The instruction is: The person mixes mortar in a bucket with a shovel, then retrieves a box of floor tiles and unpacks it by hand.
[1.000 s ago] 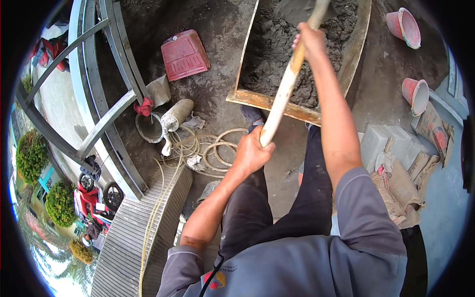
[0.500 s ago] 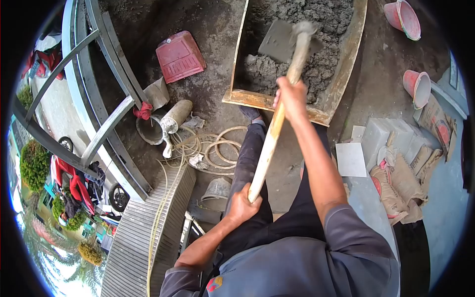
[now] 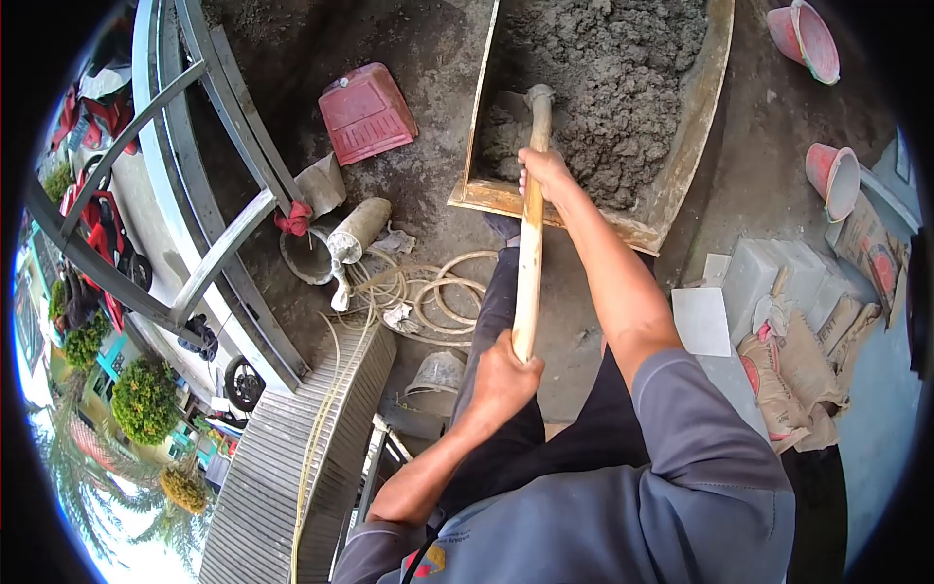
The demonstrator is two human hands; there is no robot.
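Note:
Both hands grip a hoe (image 3: 529,258) by its pale wooden handle. My left hand (image 3: 505,375) is wrapped round the lower end, close to my thighs. Higher up, my right hand (image 3: 545,174) closes round the shaft over the near edge of a wooden mixing trough (image 3: 501,198). The hoe's head is down in the left part of the trough, and its blade is mostly hidden. Wet grey mortar (image 3: 632,107) fills much of the trough, lumpy and heaped toward the right.
A red plastic piece (image 3: 368,114) lies left of the trough. Nearer are a coiled hose (image 3: 449,292), a mortar-crusted cylinder (image 3: 360,229) and a bucket (image 3: 438,375). Rightward are two red buckets (image 3: 806,41) (image 3: 832,180), grey blocks (image 3: 764,277) and paper sacks (image 3: 778,380).
The hoe's head has moved left and down into the trough, its blade no longer showing flat above the mortar. The handle stands more upright in view, and both hands have shifted with it.

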